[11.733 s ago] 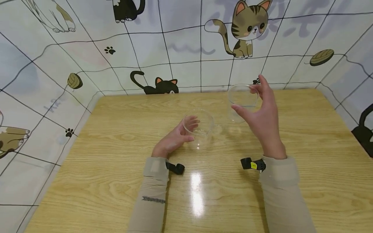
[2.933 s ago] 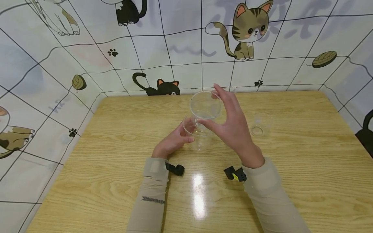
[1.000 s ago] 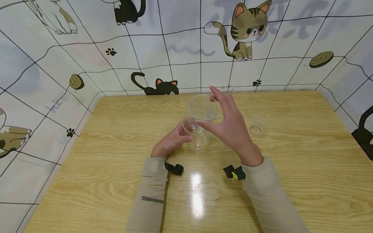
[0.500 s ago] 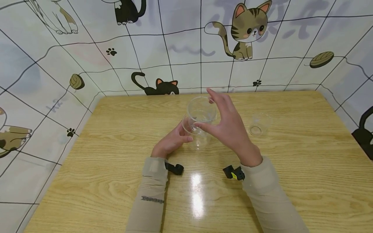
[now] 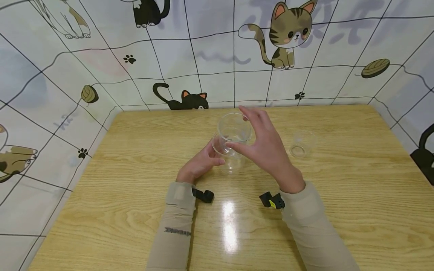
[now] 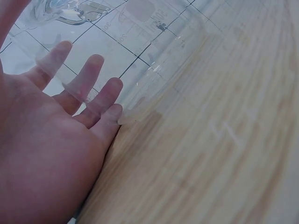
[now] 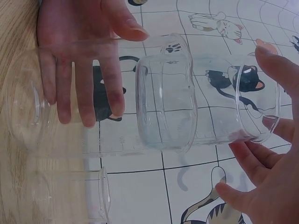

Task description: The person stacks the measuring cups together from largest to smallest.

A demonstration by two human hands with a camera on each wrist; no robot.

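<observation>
My left hand (image 5: 200, 165) holds a large clear glass beaker (image 5: 232, 165) that stands upright on the table, thumb on the near side and fingers behind the glass. Seen in the left wrist view, those fingers (image 6: 88, 81) lie spread along its wall. With thumb and fingers across the rim, my right hand (image 5: 271, 148) grips a medium clear beaker (image 5: 235, 126) from above. In the right wrist view the medium beaker's base (image 7: 163, 102) sits inside the mouth of the large beaker (image 7: 70, 142). A small clear beaker (image 5: 298, 150) stands to the right of my right hand.
The wood-grain table (image 5: 135, 218) ends at the back against a white sheet (image 5: 210, 56) with grid lines and printed cats, which also rises on both sides. Black wrist straps with cameras (image 5: 272, 200) sit at the sleeve cuffs.
My right hand first held a beaker off to the right; it then brought the medium beaker over the large one and lowered it slightly into its mouth. My left hand has stayed put.
</observation>
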